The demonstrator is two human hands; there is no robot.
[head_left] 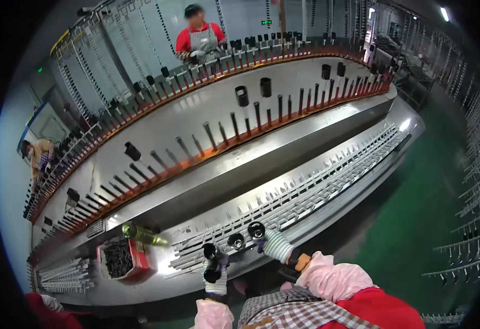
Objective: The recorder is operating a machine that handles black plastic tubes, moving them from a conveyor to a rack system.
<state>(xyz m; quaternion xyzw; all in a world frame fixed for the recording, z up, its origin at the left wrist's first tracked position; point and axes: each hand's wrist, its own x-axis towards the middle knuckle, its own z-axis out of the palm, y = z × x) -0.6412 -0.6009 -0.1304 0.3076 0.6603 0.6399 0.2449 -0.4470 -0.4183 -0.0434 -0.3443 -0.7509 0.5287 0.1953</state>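
1. Fingers (222,260) of left hand (215,284): dark-tipped, in striped knit glove, closed about lower cup (212,275); upper cup (211,250) just beyond, exact contact impossible to tell.
2. Fingers (260,247) of right hand (277,245): likewise gloved, closed on right cup (256,230) at near side of racks (300,194).
3. Middle cup (235,241): between both hands, at near edge of racks, apart from either glove.
4. Cups: short, round, hollow, with smooth glossy black walls and bright highlights inside; middle one more silvery.
5. Orientation: mouths of right, middle and upper cups turned up toward camera; long axes therefore strongly foreshortened. Tilt of lower cup unclear.
6. Racks: pale slender metal bars with rows of short upright pins, long axis running from lower left to upper right across brushed metal table (147,291).
7. Left of racks: translucent yellow-green bottle (141,234), tilted, narrow neck toward right; beside it, red-and-white box (142,262) of small dark elongated parts (118,257).
8. Beyond: upright dark spindles (280,107) along curved orange-brown track (251,134), several with black cylinders (241,96) on top.
9. Writing: green lit sign (266,22) on far wall, too small to read.
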